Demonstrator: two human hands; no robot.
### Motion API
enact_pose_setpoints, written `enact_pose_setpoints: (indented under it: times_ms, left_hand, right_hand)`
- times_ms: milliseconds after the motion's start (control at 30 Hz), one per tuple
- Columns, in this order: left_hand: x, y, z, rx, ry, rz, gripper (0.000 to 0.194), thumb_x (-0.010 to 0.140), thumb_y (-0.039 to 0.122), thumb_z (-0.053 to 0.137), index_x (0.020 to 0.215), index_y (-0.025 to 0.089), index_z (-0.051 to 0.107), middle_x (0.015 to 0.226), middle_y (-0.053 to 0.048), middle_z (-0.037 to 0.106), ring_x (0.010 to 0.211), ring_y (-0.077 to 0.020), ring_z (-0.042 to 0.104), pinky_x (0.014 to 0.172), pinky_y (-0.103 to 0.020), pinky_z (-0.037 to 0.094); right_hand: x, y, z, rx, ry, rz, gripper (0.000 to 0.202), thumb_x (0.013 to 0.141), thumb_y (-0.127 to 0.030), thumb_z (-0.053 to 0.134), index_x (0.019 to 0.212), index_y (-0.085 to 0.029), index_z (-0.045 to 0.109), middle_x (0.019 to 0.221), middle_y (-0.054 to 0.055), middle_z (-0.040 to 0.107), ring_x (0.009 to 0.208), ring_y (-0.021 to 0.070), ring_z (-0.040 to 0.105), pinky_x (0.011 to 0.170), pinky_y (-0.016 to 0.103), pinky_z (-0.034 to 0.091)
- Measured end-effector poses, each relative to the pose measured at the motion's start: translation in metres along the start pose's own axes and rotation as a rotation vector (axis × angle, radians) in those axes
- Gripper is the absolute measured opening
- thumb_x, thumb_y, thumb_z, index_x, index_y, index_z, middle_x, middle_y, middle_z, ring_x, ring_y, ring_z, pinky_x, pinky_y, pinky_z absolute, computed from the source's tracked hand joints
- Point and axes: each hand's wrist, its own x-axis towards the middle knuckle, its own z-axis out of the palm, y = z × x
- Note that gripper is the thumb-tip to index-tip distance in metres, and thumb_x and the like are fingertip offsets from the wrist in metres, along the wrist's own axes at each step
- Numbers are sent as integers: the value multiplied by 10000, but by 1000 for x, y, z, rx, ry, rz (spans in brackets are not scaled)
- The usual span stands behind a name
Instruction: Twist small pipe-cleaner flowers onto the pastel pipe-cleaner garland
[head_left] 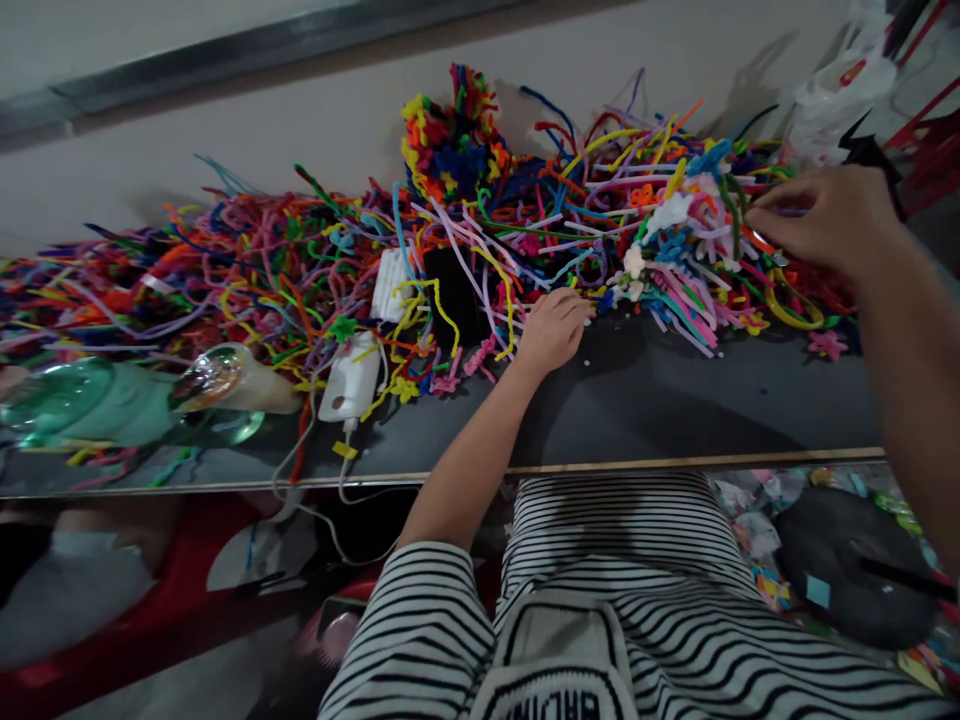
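A long heap of colourful pipe cleaners (285,270) runs along the back of the dark grey table (675,400). My left hand (553,325) lies palm down at the heap's front edge, its fingers stretched over the table and touching loose pieces. On the right, my right hand (832,215) is raised over the heap, thumb and fingertips pinched together. What lies between them is hidden; a shiny object (766,245) shows just below. Left of the pinch is a cluster of pink, white and blue pipe-cleaner flowers (690,240), with a dark green stem (731,215) near my fingertips.
A white power bank (351,375) with a cable, a black box-like object (454,300) and a green bottle (112,400) with a cup (240,380) stand left. A plastic bag (836,100) is at the back right. Another person's leg (71,590) shows lower left.
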Motion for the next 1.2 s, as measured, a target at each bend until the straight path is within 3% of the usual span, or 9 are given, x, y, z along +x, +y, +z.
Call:
enact_pose_setpoints:
  times_ms: [100, 200, 300, 333, 500, 700, 900, 1067, 1200]
  left_hand:
    - [0, 4, 4, -9, -41, 147, 360, 961, 128, 378, 792, 188, 690, 803, -67, 697, 928, -215, 637, 829, -369, 493]
    - [-1, 9, 8, 7, 55, 270, 418, 953, 131, 346, 631, 206, 601, 617, -36, 585, 665, -174, 549, 651, -319, 422]
    - [-1, 8, 7, -72, 284, 193, 392, 906, 81, 336, 583, 205, 521, 564, -19, 524, 576, -151, 478, 601, -301, 373]
    - [-2, 5, 6, -92, 335, 153, 378, 884, 65, 342, 570, 203, 500, 553, -16, 512, 564, -145, 470, 598, -294, 369]
    - [-4, -11, 10, -64, 333, 97, 312, 773, 28, 388, 536, 200, 494, 530, -9, 518, 540, -136, 481, 606, -280, 381]
    - [-1, -17, 19, -98, 160, -32, 284, 740, 33, 414, 580, 197, 581, 588, -25, 622, 601, -163, 577, 634, -302, 418]
    - [4, -7, 9, -129, 120, -273, 146, 885, 204, 564, 917, 178, 704, 923, -69, 749, 899, -209, 675, 852, -348, 506]
    - [6, -9, 15, -79, -19, -256, 187, 908, 368, 674, 888, 188, 719, 876, -65, 728, 914, -234, 646, 835, -371, 496]
    - [8, -8, 16, -192, 86, -279, 177, 929, 336, 663, 825, 198, 704, 800, -36, 707, 826, -190, 634, 853, -373, 501]
  right_hand:
    - [-16, -17, -20, -39, 111, 30, 497, 898, -546, 603, 1053, -114, 796, 929, 123, 775, 917, 201, 706, 676, 379, 397]
    - [-58, -61, -20, 83, 385, -230, 360, 998, -390, 508, 1130, -146, 737, 1074, 164, 743, 1062, 224, 665, 797, 371, 458]
    - [-106, -105, 10, 99, 112, -661, 221, 961, -317, 565, 982, -225, 765, 769, 43, 718, 778, 172, 657, 840, 381, 438]
    - [-118, -115, 23, 135, 56, -700, 192, 944, -286, 582, 967, -241, 768, 705, 7, 697, 706, 150, 630, 859, 380, 428]
    - [-140, -126, 72, 523, -261, -541, 312, 945, -343, 544, 778, -187, 756, 483, -14, 560, 475, 111, 450, 693, 314, 432]
    - [-129, -115, 68, 793, -382, -97, 443, 950, -478, 530, 733, -160, 748, 454, -22, 467, 422, 93, 370, 474, 270, 253]
    - [-125, -115, 73, 807, -456, -73, 395, 924, -446, 567, 729, -158, 754, 471, -20, 489, 434, 86, 365, 483, 269, 244]
    - [-126, -116, 71, 752, -476, -81, 364, 916, -413, 565, 723, -166, 750, 495, -13, 533, 452, 89, 399, 507, 270, 268]
    - [-125, -114, 70, 803, -459, -8, 382, 906, -445, 576, 710, -167, 750, 456, -27, 464, 442, 88, 359, 501, 276, 234]
